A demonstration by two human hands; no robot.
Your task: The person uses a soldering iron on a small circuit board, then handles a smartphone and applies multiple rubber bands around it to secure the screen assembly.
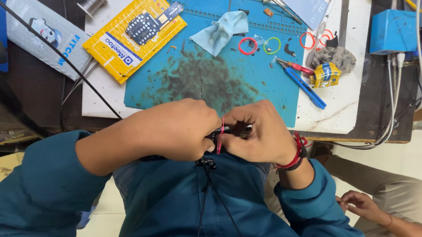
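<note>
Left hand and right hand are closing fingers tightly around a small dark tool, pink rubber band looping between the fingertips; wrapping appears partway, band ends not yet seated
</note>
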